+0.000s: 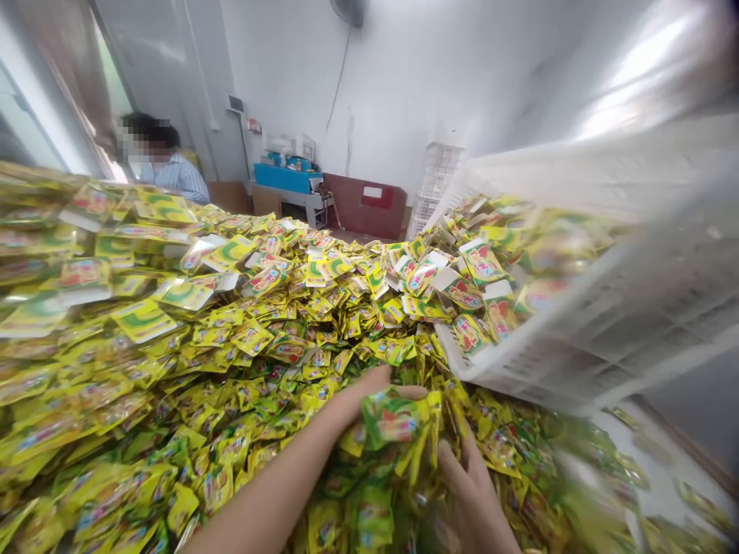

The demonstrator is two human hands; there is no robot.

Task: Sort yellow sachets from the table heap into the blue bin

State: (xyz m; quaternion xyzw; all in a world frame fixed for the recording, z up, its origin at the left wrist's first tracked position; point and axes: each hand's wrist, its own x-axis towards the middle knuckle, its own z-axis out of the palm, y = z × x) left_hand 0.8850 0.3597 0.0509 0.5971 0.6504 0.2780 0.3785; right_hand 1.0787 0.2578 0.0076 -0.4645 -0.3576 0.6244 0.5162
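A deep heap of small yellow and green printed packets [231, 400] spreads across the work surface. Both my hands are in it at the lower middle, with a bunch of packets [392, 423] clasped between them. My left hand [375, 388] curves over the far left side of the bunch, its fingertips partly covered by packets. On the right side, my right hand [470, 481] presses against the same bunch with thumb and fingers curled. The lower packets between the hands are blurred.
A white plastic crate [519, 377], tipped toward the heap, holds more packets at right. Loose packets lie on the white tabletop [663, 462] below it. Across the heap sits a person in a striped shirt [178, 178]. Behind are a blue machine [282, 177] and stacked white crates [439, 173].
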